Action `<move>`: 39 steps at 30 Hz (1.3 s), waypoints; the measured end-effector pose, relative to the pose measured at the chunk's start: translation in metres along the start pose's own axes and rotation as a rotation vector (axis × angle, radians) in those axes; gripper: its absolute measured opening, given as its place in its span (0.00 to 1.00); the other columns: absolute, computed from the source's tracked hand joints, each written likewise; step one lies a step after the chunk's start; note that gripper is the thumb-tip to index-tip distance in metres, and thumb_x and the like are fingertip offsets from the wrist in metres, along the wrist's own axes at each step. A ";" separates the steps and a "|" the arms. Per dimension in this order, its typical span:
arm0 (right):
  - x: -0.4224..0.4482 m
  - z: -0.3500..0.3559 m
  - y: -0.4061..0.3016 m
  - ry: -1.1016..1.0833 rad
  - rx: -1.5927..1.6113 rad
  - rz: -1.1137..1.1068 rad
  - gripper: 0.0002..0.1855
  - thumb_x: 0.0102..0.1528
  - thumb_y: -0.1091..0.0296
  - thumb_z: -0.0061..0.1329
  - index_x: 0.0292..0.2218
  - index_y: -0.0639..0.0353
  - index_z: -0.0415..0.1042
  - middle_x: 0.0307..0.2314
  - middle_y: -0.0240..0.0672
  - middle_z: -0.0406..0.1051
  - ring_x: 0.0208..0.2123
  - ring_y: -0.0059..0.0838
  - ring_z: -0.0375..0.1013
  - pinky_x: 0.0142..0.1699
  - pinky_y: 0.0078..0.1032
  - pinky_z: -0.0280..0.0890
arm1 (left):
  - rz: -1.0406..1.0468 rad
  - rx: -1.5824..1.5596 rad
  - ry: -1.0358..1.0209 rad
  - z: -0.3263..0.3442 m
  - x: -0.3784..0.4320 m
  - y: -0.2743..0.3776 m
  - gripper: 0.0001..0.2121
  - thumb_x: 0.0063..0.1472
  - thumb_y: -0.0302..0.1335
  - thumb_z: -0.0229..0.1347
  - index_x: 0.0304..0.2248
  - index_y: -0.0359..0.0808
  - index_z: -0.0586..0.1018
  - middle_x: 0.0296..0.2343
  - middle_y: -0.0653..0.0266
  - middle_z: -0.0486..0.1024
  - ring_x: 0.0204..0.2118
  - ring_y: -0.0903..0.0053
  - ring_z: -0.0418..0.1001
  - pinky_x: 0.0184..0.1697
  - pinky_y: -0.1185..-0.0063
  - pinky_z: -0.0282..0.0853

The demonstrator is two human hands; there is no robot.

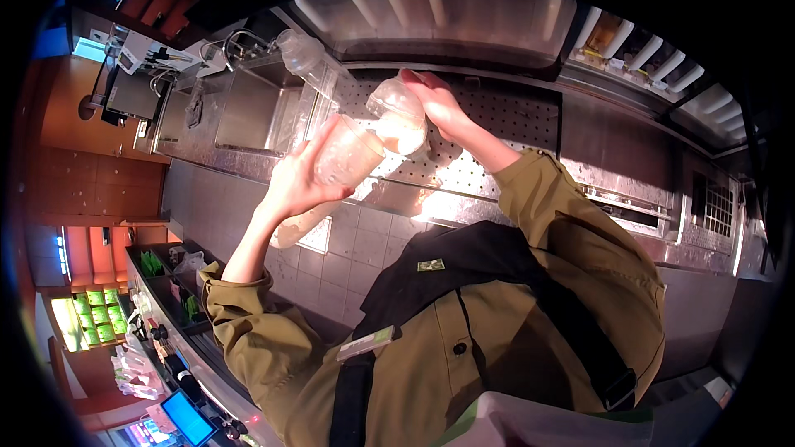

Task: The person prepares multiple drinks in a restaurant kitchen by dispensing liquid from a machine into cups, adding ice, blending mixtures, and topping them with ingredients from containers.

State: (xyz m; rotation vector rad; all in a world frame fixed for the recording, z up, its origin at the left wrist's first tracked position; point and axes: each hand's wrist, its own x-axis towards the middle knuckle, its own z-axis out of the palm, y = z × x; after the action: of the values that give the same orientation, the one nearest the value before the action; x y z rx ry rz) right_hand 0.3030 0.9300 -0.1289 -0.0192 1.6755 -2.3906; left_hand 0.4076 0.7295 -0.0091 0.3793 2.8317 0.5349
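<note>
In my left hand (298,180) is a tall clear shaker cup (348,152), tilted, with droplets on its wall and its mouth towards a clear plastic cup (402,133) holding a pale content. My right hand (435,99) is at a clear domed piece (394,97) at the top of that cup, over the perforated metal drip tray (497,112). Glare hides whether the shaker's rim touches the cup. Close by, at the upper left, a clear plastic container (307,56) leans beside the sink.
A steel sink (254,105) lies left of the tray, with a grey cloth (194,105) on the counter farther left. Behind the tray rises a steel panel (497,25). Bins with pale handles (646,53) line the upper right. A tiled floor (338,261) shows below the counter.
</note>
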 end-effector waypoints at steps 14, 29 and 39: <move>0.003 -0.003 -0.001 -0.048 -0.041 0.059 0.28 0.52 0.49 0.40 0.44 0.66 0.60 0.40 0.42 0.63 0.43 0.29 0.62 0.47 0.21 0.54 | 0.056 0.017 0.062 0.002 0.001 -0.004 0.46 0.32 0.39 0.60 0.54 0.51 0.50 0.39 0.44 0.65 0.40 0.53 0.66 0.42 0.68 0.63; 0.003 -0.003 -0.004 -0.067 -0.059 0.060 0.28 0.52 0.50 0.40 0.46 0.65 0.59 0.43 0.42 0.62 0.45 0.29 0.60 0.49 0.21 0.53 | 0.073 0.045 0.064 0.003 0.004 -0.005 0.46 0.33 0.39 0.60 0.54 0.50 0.49 0.38 0.45 0.66 0.39 0.53 0.66 0.42 0.67 0.62; 0.001 0.000 -0.006 -0.010 -0.001 0.055 0.24 0.52 0.51 0.41 0.41 0.63 0.65 0.38 0.36 0.65 0.41 0.22 0.61 0.48 0.19 0.51 | 0.125 0.033 0.089 0.001 0.008 -0.003 0.45 0.33 0.39 0.60 0.53 0.49 0.50 0.41 0.46 0.65 0.41 0.54 0.65 0.43 0.68 0.62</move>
State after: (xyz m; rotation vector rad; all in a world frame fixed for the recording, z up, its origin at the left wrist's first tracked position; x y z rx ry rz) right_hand 0.3008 0.9320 -0.1238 0.0144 1.6512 -2.3460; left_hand 0.3997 0.7289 -0.0124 0.5557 2.9190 0.5430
